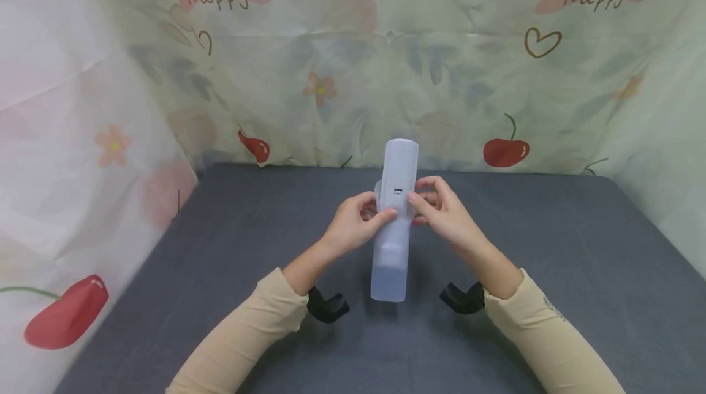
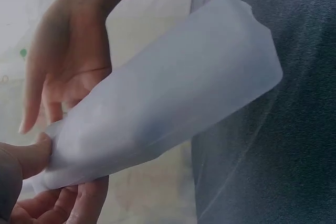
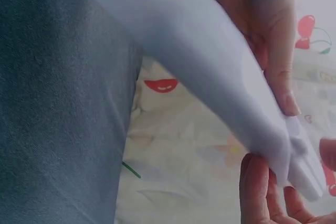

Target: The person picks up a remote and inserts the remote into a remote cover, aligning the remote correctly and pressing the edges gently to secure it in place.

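A white remote control [image 1: 400,164] stands upright above the grey table [image 1: 551,247], its back with the small battery latch towards me. A translucent soft sleeve [image 1: 390,265] covers its lower part and hangs loose below it. My left hand [image 1: 375,210] pinches the sleeve's upper edge from the left, thumb on the remote's back. My right hand [image 1: 421,199] grips the same edge from the right. In the left wrist view the sleeve [image 2: 173,103] fills the middle, with my left thumb [image 2: 26,161] on its end. The right wrist view shows the sleeve [image 3: 210,61] running diagonally.
Thin plastic sheets printed with cherries, flowers and "happy" [image 1: 342,75] wall the table at the back and both sides. Black wrist mounts [image 1: 326,306] [image 1: 463,299] sit under my forearms. The grey cloth surface carries nothing else in view.
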The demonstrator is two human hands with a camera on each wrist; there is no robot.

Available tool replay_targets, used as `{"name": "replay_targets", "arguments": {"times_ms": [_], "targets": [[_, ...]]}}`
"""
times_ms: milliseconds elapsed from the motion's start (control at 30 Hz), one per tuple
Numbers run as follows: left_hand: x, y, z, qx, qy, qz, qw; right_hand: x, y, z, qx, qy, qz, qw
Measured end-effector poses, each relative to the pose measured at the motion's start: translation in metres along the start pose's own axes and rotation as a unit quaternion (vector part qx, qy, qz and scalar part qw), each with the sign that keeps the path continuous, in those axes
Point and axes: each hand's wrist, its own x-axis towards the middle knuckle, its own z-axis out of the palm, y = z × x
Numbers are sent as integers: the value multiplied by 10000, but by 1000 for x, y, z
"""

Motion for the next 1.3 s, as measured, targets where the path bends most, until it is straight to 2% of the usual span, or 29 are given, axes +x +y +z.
{"name": "replay_targets", "arguments": {"times_ms": [133, 233, 333, 433, 500, 700, 933, 1300], "targets": [[-1, 0, 3, 78, -146, -13, 9999, 3, -1, 0, -58, 42, -90, 9999], [-1, -2, 3, -108, -216, -44, 9997, 4, -1, -1, -61, 48, -186, 9998], [-1, -4, 2, -669, -274, -281, 9970, 6, -1, -3, -68, 126, -224, 9996], [1, -6, -1, -1319, -309, -568, 9891, 6, -1, -6, -54, 203, -216, 9995], [1, -6, -2, -1564, -285, -660, 9851, 6, -1, -7, -14, 201, -231, 9995], [1, -6, 0, -1455, 94, -643, 9872, 6, 0, -8, 70, 67, -304, 9995], [2, -2, 3, -1408, 581, -713, 9858, 6, 1, -7, 82, -24, -297, 9995], [3, 3, 5, -1376, 816, -947, 9826, 6, 4, -5, 128, -293, -255, 9992]]}}
